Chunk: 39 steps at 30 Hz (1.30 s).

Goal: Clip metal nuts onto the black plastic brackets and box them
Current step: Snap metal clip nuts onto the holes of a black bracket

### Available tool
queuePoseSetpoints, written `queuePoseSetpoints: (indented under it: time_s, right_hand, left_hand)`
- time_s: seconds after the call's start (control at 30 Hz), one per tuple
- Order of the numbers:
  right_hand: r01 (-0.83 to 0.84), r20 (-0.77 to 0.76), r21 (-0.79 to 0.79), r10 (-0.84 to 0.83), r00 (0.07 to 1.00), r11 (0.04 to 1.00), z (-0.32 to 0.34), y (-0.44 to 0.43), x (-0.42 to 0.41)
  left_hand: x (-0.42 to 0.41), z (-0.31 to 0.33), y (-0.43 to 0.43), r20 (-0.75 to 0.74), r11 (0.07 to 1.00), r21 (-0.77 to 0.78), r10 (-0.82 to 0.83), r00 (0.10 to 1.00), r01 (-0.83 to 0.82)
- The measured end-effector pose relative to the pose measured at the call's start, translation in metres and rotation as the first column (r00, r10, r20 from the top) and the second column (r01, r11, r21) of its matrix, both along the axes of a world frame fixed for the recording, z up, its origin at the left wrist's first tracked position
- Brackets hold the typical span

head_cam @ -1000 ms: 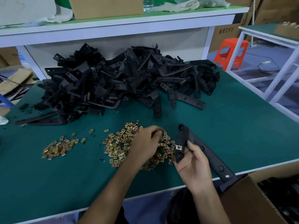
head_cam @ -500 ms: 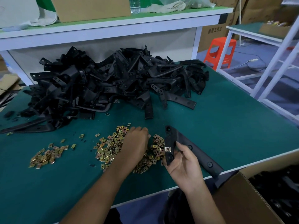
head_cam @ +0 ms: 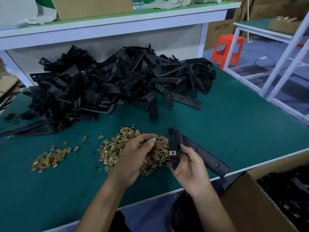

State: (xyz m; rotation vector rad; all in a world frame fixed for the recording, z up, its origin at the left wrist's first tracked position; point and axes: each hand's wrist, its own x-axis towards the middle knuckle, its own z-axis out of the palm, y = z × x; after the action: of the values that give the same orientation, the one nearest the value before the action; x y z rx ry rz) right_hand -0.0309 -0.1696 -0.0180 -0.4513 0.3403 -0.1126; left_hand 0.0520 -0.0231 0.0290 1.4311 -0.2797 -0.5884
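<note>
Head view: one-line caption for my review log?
Left hand pinches a loose nut beside the black bracket, already bearing a clipped nut, held by the right hand.

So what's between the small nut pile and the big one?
Head view: bare green mat with a few stray nuts between the small nut pile and the big pile.

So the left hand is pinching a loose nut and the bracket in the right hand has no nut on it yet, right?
Not quite. In the head view the bracket in the right hand already carries one clipped nut near its lower end. The left hand does pinch a loose nut.
</note>
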Motion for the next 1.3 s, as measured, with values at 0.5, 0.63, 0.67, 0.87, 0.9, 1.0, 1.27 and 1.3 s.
queuePoseSetpoints:
  time_s: [0.5, 0.63, 0.67, 0.87, 0.9, 1.0, 1.27, 1.3]
  right_hand:
    - [-0.023, 0.063, 0.013, 0.022, 0.998, 1.000, 0.003, 0.002, -0.003]
    - [-0.035, 0.073, 0.023, 0.033, 0.997, 0.999, 0.004, 0.003, -0.003]
    - [-0.038, 0.074, 0.025, 0.036, 0.997, 0.999, 0.004, 0.003, -0.003]
    - [-0.057, 0.087, -0.017, 0.058, 0.995, 0.998, 0.000, 0.002, -0.002]
    - [-0.061, 0.088, -0.036, 0.064, 0.994, 0.997, 0.000, 0.001, -0.002]
    - [-0.068, 0.079, -0.088, 0.075, 0.994, 0.994, -0.003, 0.003, 0.000]
    - [-0.041, 0.033, -0.192, 0.049, 0.998, 0.980, -0.005, 0.008, 0.001]
    - [-0.044, 0.007, -0.216, 0.046, 0.999, 0.975, -0.005, 0.010, 0.001]
  left_hand:
    - [-0.015, 0.002, -0.015, 0.097, 0.998, 0.024, 0.062, 0.993, -0.064]
    - [-0.015, 0.004, -0.016, 0.022, 0.997, -0.050, 0.066, 0.998, -0.065]
    - [-0.015, 0.004, -0.016, 0.007, 0.996, -0.063, 0.067, 0.998, -0.067]
    - [-0.015, 0.008, -0.019, -0.029, 0.991, -0.070, 0.115, 0.993, -0.117]
    - [-0.014, 0.008, -0.019, -0.039, 0.989, -0.074, 0.124, 0.991, -0.127]
    - [-0.013, 0.009, -0.016, -0.056, 0.990, -0.074, 0.115, 0.992, -0.119]
    - [-0.010, 0.017, -0.013, 0.019, 0.996, 0.075, 0.041, 0.999, -0.042]
    - [-0.010, 0.016, -0.012, 0.021, 0.996, 0.083, 0.038, 0.999, -0.040]
